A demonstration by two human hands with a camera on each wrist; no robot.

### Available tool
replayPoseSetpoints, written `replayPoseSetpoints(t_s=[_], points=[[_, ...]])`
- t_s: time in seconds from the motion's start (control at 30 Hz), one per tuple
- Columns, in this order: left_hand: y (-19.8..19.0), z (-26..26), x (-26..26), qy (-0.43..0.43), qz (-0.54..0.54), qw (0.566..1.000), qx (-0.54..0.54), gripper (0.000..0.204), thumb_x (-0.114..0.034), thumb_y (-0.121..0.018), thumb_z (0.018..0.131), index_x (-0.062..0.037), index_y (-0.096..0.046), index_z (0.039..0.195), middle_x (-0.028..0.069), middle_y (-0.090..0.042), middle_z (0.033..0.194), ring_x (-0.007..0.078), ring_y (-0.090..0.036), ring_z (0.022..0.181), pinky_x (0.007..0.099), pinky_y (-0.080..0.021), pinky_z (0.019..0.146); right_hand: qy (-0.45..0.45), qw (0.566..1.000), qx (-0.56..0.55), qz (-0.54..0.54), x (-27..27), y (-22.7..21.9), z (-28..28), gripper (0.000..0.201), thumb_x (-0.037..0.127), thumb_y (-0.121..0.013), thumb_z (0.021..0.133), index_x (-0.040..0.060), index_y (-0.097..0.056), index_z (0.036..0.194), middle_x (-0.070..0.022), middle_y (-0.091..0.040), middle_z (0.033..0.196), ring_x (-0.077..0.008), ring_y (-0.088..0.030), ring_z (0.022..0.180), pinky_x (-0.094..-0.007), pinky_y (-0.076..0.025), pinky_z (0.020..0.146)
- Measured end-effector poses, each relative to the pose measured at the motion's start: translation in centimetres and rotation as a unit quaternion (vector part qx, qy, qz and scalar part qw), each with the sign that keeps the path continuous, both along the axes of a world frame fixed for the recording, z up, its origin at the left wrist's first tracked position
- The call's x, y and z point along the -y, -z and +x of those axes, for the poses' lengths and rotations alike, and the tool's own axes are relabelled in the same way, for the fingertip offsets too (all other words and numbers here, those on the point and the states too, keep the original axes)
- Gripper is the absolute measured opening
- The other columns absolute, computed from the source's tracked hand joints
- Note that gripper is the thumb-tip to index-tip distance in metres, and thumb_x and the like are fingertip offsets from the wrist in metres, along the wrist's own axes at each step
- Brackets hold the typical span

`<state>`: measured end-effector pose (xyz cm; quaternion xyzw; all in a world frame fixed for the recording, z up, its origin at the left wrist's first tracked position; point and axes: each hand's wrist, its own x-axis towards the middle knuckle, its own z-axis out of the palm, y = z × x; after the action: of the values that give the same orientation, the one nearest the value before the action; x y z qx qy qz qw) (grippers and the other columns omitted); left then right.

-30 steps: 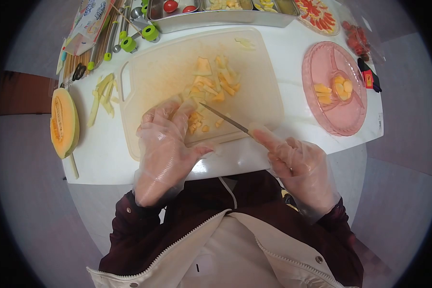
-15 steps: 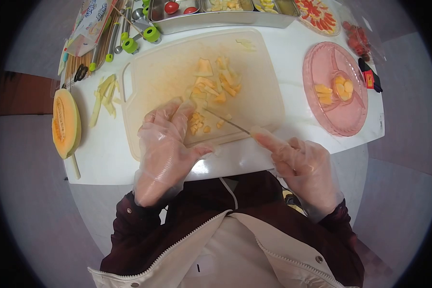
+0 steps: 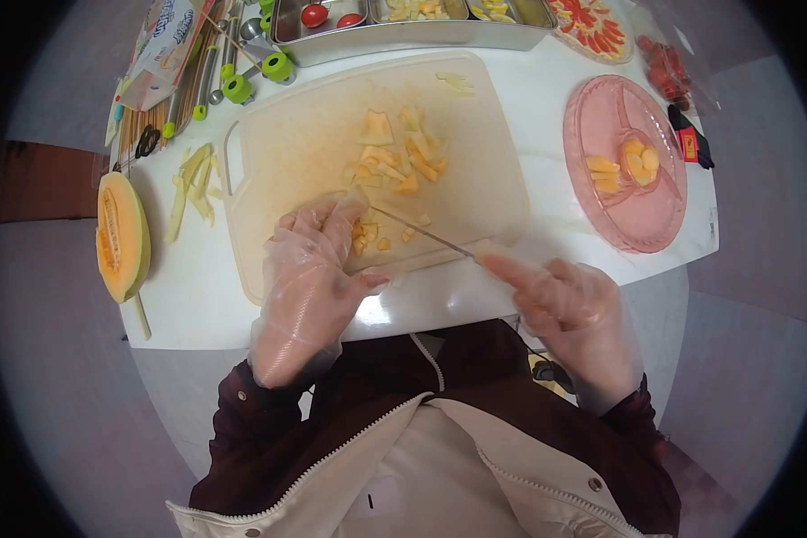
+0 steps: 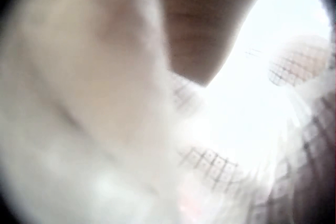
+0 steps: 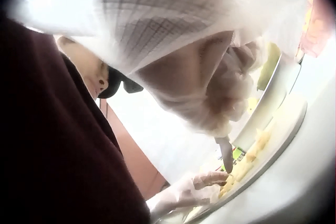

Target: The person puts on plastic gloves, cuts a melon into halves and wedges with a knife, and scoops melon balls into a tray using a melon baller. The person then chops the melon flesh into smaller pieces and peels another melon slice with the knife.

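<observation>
In the head view, my left hand [image 3: 305, 273], in a clear plastic glove, rests its fingertips on pale melon at the front of the cutting board [image 3: 287, 143]. Its thumb sticks out to the side. My right hand [image 3: 569, 300], gloved too, grips a knife [image 3: 426, 235] with the index finger stretched along it. The blade points left, its tip right at the left fingertips. Small melon cubes [image 3: 363, 235] lie beside the blade, and larger melon pieces [image 3: 381, 161] are spread just beyond. The right wrist view also shows the blade [image 5: 226, 155] over the melon.
A melon half [image 3: 123, 235] stands at the left edge, near some rind strips [image 3: 188, 193]. To the right is a pink divided plate [image 3: 592, 117] holding melon pieces. Green-handled tools [image 3: 236, 88] and a steel tray [image 3: 412, 38] with tomatoes sit at the back.
My left fingertips have slid slightly right, covering more of the melon under them. The knife lifted off to the right, then came back left against the fingertips.
</observation>
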<state>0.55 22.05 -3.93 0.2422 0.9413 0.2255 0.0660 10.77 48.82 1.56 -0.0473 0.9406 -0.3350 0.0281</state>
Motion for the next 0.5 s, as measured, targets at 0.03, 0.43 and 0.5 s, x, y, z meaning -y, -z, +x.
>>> replayPoseSetpoints(t_s=[0.03,0.43,0.5], points=[[0.0,0.0,0.0,0.001,0.001,1.0,0.0,0.078,-0.018,-0.093,0.067,-0.007,-0.061,0.138,0.0221,-0.059,0.136,0.0421,-0.053,0.124,0.0475,-0.044,0.106,0.001,1.0,0.0,0.001,-0.6,0.3,0.3,0.049,0.0,-0.073,0.084,0.0154,-0.075,0.13,-0.0067,-0.061,0.073,-0.0179,-0.056,0.061,-0.0309,-0.049,0.061],[0.7,-1.3,-0.3,-0.004,0.102,0.994,0.039,0.07,0.0,-0.089,0.066,0.0006,-0.063,0.131,0.0246,-0.065,0.125,0.0409,-0.066,0.111,0.0409,-0.055,0.096,0.233,0.857,0.221,-0.403,-3.2,5.0,4.2,0.045,0.0,-0.062,0.099,0.0022,-0.063,0.143,-0.0019,-0.068,0.132,-0.0058,-0.058,0.099,-0.0223,-0.048,0.089],[1.0,-1.4,-0.3,0.006,0.088,0.995,0.037,0.069,-0.002,-0.089,0.066,0.0007,-0.064,0.13,0.0252,-0.065,0.125,0.0407,-0.066,0.11,0.0412,-0.055,0.095,0.216,0.867,0.226,-0.388,-2.5,5.2,4.0,0.049,0.001,-0.061,0.1,0.0044,-0.059,0.149,0.0016,-0.067,0.125,-0.0037,-0.055,0.093,-0.0195,-0.046,0.083]])
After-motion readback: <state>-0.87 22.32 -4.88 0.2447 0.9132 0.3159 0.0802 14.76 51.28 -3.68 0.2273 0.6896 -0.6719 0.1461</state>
